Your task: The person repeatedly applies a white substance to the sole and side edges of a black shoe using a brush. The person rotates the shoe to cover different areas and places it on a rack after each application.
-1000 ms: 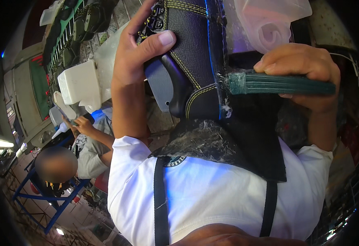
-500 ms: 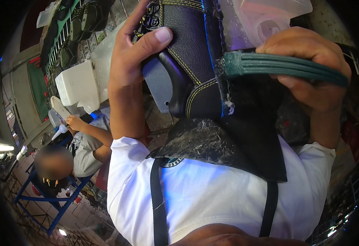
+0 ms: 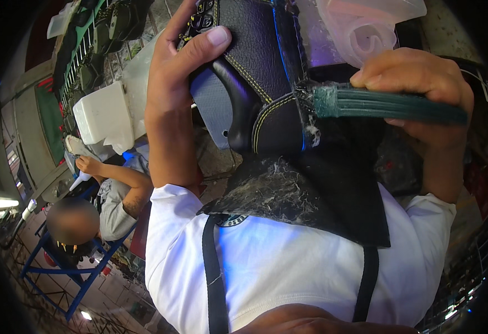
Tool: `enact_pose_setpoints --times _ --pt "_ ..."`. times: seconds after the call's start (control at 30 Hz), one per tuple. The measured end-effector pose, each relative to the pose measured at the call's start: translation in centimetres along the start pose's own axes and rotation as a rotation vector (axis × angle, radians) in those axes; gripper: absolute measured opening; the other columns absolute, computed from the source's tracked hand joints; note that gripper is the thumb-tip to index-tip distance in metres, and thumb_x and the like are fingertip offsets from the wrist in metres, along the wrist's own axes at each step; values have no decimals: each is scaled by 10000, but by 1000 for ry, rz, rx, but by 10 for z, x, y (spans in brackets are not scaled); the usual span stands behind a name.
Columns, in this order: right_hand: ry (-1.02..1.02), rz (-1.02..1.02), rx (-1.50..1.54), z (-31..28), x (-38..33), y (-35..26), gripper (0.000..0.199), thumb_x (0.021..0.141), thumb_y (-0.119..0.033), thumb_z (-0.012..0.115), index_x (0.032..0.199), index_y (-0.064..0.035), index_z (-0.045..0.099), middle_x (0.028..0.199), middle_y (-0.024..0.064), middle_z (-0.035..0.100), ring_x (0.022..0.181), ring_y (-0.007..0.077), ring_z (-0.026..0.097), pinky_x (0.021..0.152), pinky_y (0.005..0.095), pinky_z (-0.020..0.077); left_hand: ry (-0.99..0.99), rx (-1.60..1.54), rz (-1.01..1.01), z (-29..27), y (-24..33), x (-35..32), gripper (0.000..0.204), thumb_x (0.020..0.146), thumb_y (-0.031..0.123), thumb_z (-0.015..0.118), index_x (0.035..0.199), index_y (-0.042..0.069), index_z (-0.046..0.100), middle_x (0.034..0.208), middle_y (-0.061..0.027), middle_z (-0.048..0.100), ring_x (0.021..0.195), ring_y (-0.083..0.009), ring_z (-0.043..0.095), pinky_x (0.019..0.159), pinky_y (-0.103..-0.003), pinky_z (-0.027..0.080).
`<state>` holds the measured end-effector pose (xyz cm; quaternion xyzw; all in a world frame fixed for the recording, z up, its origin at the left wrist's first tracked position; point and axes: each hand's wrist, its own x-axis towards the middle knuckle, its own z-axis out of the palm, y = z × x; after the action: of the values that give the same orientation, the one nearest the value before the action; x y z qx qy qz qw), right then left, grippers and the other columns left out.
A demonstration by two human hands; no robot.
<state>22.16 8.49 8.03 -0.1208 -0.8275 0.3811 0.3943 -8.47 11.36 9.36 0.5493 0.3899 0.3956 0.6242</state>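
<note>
A black leather boot [image 3: 252, 50] with yellow stitching is held sideways at the top middle. My left hand [image 3: 180, 67] is closed round its laced side, thumb pressed on the leather. A blue line runs along the boot near its sole edge, where whitish, stringy residue clings by the heel. My right hand [image 3: 422, 83] grips a dark green, ribbed-handled brush [image 3: 377, 104]. The brush's short dark end touches the sole edge near the heel. Below the boot lies my black apron [image 3: 288, 195], smeared with pale residue.
A translucent plastic container [image 3: 361, 33] stands beyond my right hand. To the left are a white plastic container [image 3: 102, 117] and a rack with several dark boots [image 3: 110, 33]. Another person [image 3: 118, 192] works at the lower left, beside a blue metal frame [image 3: 60, 271].
The brush has shifted slightly down along the boot's edge toward the heel, and my right hand with it. The boot has risen a little. The other person's hands have moved slightly left.
</note>
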Motion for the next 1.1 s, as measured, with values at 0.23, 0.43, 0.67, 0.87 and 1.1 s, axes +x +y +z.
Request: enact_pose_setpoints --times 0.23,0.43,0.67,0.87,1.1 --pt "15 -36 49 9 -9 9 311 889 -245 697 977 52 664 898 230 702 773 299 726 659 344 597 20 -25 -9 0 -6 3 987 701 254 722 1513 -78 269 1442 -246 466 1284 -308 537 1097 -361 394" --pt "26 5 104 11 -14 8 326 912 -284 684 930 41 667 850 213 702 732 279 726 625 330 594 53 -1 -35 1 -6 6 1025 672 279 735 1511 -82 268 1448 -252 458 1282 -298 537 1097 -346 391" --pt "250 325 684 -6 -30 -1 374 879 -208 701 1091 87 615 842 191 679 642 195 663 546 281 547 100 -179 -128 -13 -15 1 943 783 255 750 1541 -12 257 1399 -194 518 1242 -255 564 1065 -371 433" --pt "949 415 720 -7 -62 -12 518 836 -194 762 1203 104 548 864 176 666 649 224 654 535 337 541 -3 -486 288 -26 -26 -15 835 824 386 764 1442 -7 362 1322 -181 564 1171 -308 614 1004 -445 510" --pt "1120 302 672 6 -68 -14 412 852 -197 751 1155 18 573 893 132 655 711 222 620 590 328 497 188 -557 338 -15 -11 -8 684 716 42 836 1306 -11 494 1198 -144 630 1112 -279 634 981 -435 528"
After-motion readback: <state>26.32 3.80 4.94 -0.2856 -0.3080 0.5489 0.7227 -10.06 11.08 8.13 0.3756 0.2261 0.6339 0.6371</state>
